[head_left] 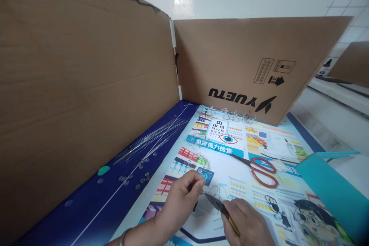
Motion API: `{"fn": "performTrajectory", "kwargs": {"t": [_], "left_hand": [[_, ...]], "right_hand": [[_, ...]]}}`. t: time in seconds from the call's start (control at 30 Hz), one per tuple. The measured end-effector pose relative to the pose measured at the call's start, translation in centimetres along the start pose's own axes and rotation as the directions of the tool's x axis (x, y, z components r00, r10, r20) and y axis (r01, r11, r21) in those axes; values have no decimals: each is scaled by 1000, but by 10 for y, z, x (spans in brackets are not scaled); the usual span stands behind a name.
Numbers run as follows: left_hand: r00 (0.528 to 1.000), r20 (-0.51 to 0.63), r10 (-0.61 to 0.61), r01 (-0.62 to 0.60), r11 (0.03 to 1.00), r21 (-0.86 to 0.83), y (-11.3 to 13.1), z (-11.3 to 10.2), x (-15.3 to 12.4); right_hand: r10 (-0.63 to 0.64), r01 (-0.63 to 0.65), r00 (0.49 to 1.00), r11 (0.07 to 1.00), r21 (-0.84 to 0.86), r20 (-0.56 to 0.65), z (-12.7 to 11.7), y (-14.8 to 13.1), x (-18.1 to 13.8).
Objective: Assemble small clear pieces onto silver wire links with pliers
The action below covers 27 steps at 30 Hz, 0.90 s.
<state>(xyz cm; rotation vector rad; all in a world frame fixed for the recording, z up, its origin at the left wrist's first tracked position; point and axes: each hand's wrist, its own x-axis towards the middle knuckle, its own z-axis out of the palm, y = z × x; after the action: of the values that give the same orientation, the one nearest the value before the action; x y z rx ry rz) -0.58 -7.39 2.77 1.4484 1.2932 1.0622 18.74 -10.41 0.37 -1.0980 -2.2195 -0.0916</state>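
My left hand (180, 200) is low in the middle, its fingers pinched on a thin wire (215, 190) that loops out to the right. My right hand (248, 225) grips small pliers (220, 207) with yellow handles, and the dark jaws point up-left to meet the wire at my left fingertips. Both hands hover over a printed poster (259, 138) with an eye-chart picture that covers the table.
Red-handled scissors (261, 171) lie on the poster right of my hands. A bundle of straight wires (155, 140) and several clear beads (138, 175) lie on the blue strip at left. Cardboard walls (86, 77) stand left and behind. A teal box (331, 188) sits at right.
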Motion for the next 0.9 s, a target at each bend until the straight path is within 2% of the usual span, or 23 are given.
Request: {"fn": "performTrajectory", "kwargs": {"t": [0.1,0.17,0.27,0.37,0.43,0.57,0.63,0.9], "left_hand": [[991,42,-130,135,979,-151,-4,3,2],[985,60,-162,171,964,-205,-6,5,2],[986,64,-153,164,959,-229,-5,5,2],[996,28,-81,85,978,-189,-3,3,0],[997,44,-65,72,977,-202,-3,1,1],[979,169,-117,175,904,-389,-4,2,2],[970,205,-133,211,878,-429,-5,3,2],[971,163,-175,225,897,-380,-12,4,3]], "right_hand": [[-84,75,992,993,-96,-99,1,1,1],[-149,121,981,972,-199,-128,-1,2,3],[-235,195,968,926,-324,-87,-6,3,7],[-281,240,958,895,-377,-56,-10,4,9],[-287,239,956,887,-395,-65,-11,6,8],[-257,211,964,893,-397,-65,-9,12,4],[-246,204,967,898,-389,-62,-8,15,2],[-270,238,963,888,-394,-26,-9,15,5]]}}
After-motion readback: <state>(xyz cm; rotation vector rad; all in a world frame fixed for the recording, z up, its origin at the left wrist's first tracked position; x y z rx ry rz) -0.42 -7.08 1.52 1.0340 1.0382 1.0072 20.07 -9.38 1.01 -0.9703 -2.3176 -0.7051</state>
